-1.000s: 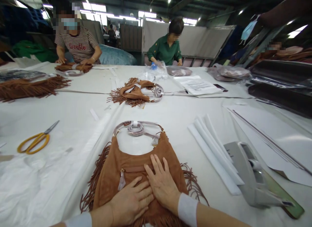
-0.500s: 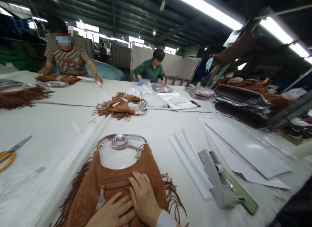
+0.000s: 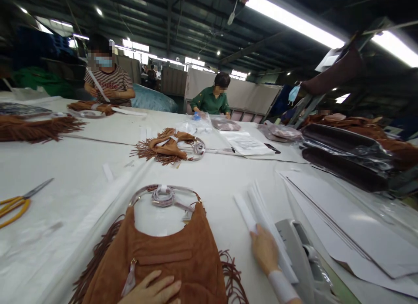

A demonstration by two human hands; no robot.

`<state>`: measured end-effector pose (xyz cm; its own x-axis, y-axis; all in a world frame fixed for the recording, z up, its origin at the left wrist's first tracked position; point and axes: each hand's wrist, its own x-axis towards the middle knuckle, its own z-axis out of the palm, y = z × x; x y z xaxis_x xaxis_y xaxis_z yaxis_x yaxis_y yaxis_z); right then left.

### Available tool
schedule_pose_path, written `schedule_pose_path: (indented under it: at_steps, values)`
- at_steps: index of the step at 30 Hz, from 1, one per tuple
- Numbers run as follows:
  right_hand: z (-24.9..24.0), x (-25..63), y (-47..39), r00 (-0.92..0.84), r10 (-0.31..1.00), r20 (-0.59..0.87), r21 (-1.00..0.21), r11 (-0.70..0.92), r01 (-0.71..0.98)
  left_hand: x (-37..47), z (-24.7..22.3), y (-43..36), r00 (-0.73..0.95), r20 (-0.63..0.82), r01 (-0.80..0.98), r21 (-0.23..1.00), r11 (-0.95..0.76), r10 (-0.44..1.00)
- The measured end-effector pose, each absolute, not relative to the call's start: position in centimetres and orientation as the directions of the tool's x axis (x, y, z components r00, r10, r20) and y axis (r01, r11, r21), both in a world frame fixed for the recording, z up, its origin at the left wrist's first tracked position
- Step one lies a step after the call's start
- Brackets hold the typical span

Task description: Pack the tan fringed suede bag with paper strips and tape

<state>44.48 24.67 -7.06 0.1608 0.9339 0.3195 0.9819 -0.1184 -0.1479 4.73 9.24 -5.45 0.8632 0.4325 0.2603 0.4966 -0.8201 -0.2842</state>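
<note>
A brown suede handbag with fringed sides lies flat in front of me, its wrapped strap coiled inside the handle loop. My left hand rests on its front below the zip, fingers stretched out. The zip pull is wrapped in clear film. Right of the bag, my right hand is on a bundle of long white strips, fingers curled at the left strip's edge; the fingertips are partly hidden. Beside that hand stands a grey tape dispenser.
Yellow-handled scissors lie at left. Another fringed bag sits further back. White sheets and plastic-wrapped dark pieces are at right. Across the table two people work, one in a striped shirt, one in green.
My right hand has left the bag and moved right onto the white strips. My left hand stays on the bag. The striped-shirt person now holds up a white strip. The view has shifted slightly.
</note>
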Motion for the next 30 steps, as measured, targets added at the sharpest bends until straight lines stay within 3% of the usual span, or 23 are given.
schedule_pose_path:
  at_steps: [3,6,11,14,17,20,24,30]
  values:
    - [-7.4,44.0,25.3,0.204,0.948,0.242,-0.161,-0.168,0.972,4.7,-4.9,8.3,0.821,0.193,0.565,-0.139,-0.813,0.537]
    - [-7.2,43.7,25.7,0.144,0.97,0.196,-0.212,-0.102,0.972,4.5,-4.2,7.8,0.786,0.16,0.605,0.002,-0.796,0.598]
    - [-3.9,41.7,23.9,0.047,0.953,0.3,-0.523,0.124,0.843,4.1,-4.2,8.1,0.773,0.156,0.616,0.05,-0.786,0.615]
    - [-0.7,38.4,20.8,-0.207,0.959,0.194,-0.672,0.284,0.684,4.4,-4.4,7.8,0.76,0.162,0.632,0.038,-0.774,0.629]
    - [1.2,34.2,17.7,-0.541,0.84,0.05,-0.766,0.38,0.519,5.3,-4.7,6.6,0.675,0.165,0.728,0.011,-0.685,0.719]
    - [1.1,31.0,16.1,-0.665,0.745,0.051,-0.771,0.452,0.448,6.9,-4.9,5.3,0.469,0.159,0.877,0.03,-0.479,0.869]
    - [0.3,28.7,15.8,-0.653,0.744,0.142,-0.717,0.532,0.451,8.5,-4.5,4.4,0.221,0.147,0.972,0.049,-0.23,0.964]
    - [0.7,26.4,14.9,-0.72,0.68,0.139,-0.711,0.575,0.405,9.3,-4.1,3.3,0.385,0.322,0.921,-0.076,-0.381,0.865]
